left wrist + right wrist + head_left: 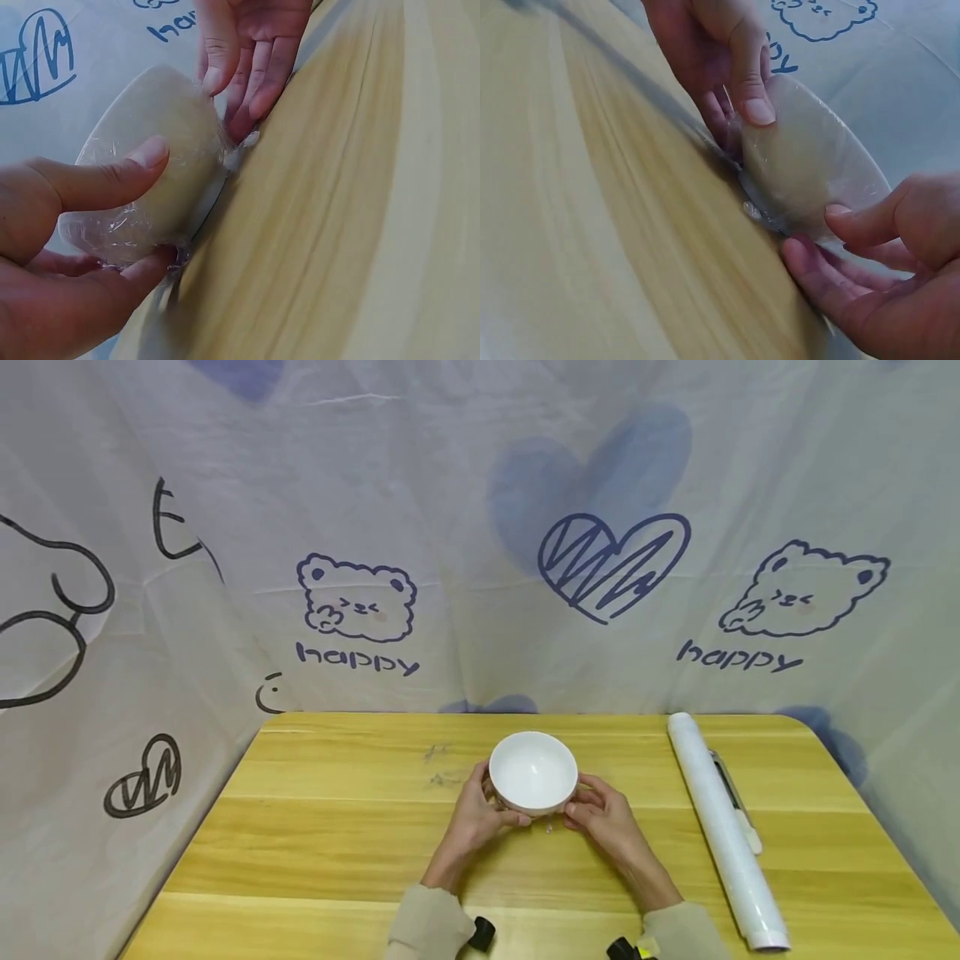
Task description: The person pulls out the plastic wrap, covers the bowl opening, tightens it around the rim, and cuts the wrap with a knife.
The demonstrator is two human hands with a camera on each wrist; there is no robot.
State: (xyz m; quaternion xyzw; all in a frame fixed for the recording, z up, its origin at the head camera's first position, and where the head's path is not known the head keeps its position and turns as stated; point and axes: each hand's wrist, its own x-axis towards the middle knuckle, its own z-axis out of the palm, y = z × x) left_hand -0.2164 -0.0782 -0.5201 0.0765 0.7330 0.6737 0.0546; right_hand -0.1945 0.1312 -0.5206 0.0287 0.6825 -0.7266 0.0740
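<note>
A white bowl (533, 772) is at the middle of the wooden table, its pale inside facing up toward the head camera. Clear cling film (120, 225) clings, wrinkled, around its outer wall. My left hand (474, 817) holds the bowl from the left, thumb on the wall and fingers near the base. From the right, my right hand (607, 822) holds it with the thumb on the wall and fingers low. A small twisted tail of film (752, 211) sticks out near the base. Whether the base touches the table cannot be told.
To the right, a long roll of cling film (727, 835) lies lengthwise on the wooden table (315, 835). Right beside it is a box cutter (735, 802), partly behind the roll. A printed cloth (465, 527) hangs behind the table and along its sides.
</note>
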